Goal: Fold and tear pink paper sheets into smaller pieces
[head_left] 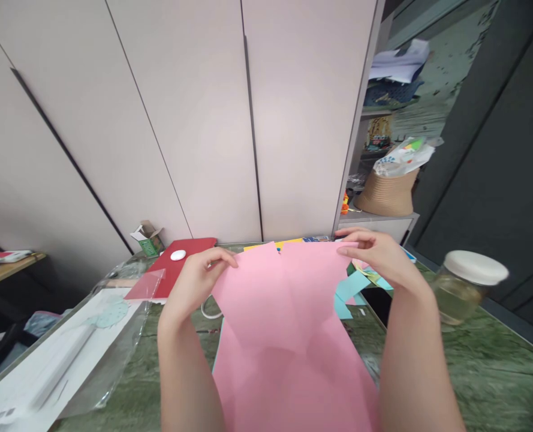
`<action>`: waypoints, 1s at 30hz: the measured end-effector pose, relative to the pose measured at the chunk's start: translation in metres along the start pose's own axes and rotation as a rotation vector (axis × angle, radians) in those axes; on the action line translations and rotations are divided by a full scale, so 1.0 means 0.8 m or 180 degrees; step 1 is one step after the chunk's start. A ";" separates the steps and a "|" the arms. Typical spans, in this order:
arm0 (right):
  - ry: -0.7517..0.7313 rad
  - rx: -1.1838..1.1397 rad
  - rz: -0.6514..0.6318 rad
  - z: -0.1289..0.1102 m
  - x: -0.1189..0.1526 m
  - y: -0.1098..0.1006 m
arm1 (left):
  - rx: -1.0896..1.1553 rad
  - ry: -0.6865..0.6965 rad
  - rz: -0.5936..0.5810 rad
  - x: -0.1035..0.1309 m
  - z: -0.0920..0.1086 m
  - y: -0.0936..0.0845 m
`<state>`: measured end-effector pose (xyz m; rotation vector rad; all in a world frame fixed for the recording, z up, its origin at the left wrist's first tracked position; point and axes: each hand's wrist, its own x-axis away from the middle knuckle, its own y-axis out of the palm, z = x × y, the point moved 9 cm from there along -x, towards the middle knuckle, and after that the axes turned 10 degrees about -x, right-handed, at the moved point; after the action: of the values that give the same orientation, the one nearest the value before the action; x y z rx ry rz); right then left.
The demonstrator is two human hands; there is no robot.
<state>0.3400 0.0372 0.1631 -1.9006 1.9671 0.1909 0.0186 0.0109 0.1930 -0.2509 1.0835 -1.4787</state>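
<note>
A pink paper (266,300) is held up by its top corners between my two hands, with a small notch in the middle of its top edge. My left hand (201,276) pinches the upper left corner. At the upper right corner, my right hand (374,252) has the edge between thumb and fingers. Below and behind it, a larger pink sheet (293,396) spreads toward the bottom of the view. A bluish edge shows along that sheet's left side.
On the green table (486,366) are a lidded jar (464,294) at right, blue paper pieces (354,285), a dark phone-like object (378,303), a red folder (180,249) with a white mouse (178,255), a small box (149,240) and plastic-covered white sheets (108,342).
</note>
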 end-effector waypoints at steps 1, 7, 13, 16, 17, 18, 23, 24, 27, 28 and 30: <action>-0.0037 -0.0083 0.0110 -0.002 0.000 -0.002 | -0.0072 0.0045 -0.0095 0.001 0.002 0.003; -0.0229 -0.0367 0.0159 -0.017 -0.001 0.007 | -0.0267 0.0201 -0.0571 0.011 0.019 0.017; -0.0307 -0.0761 0.0725 -0.018 -0.001 -0.005 | 0.0155 0.0213 0.0161 0.003 0.015 -0.006; -0.0485 -0.0900 0.1089 -0.022 0.002 -0.015 | 0.0518 0.0072 0.0938 0.001 -0.002 -0.029; -0.0553 -0.0935 0.1192 -0.024 0.003 -0.018 | 0.0639 0.0022 0.1127 0.001 -0.008 -0.033; -0.0611 -0.0957 0.1296 -0.025 0.004 -0.020 | 0.0781 -0.0019 0.1258 0.001 -0.014 -0.035; -0.0742 -0.0943 0.1733 -0.028 0.008 -0.027 | 0.1799 -0.0081 0.1289 -0.004 -0.038 -0.025; -0.0729 -0.0947 0.1766 -0.027 0.008 -0.027 | 0.1944 -0.0121 0.1235 -0.005 -0.040 -0.022; -0.0662 -0.0889 0.1837 -0.026 0.009 -0.028 | 0.2197 -0.0246 0.0961 -0.008 -0.035 -0.011; -0.0648 -0.0849 0.1860 -0.026 0.009 -0.029 | 0.2240 -0.0236 0.0850 -0.009 -0.029 -0.008; -0.0613 -0.0819 0.1901 -0.024 0.011 -0.030 | 0.2245 -0.0123 0.0668 -0.010 -0.011 -0.004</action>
<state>0.3601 0.0206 0.1818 -1.3038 2.4011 0.7921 0.0122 0.0214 0.1936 0.3204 0.4866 -1.5599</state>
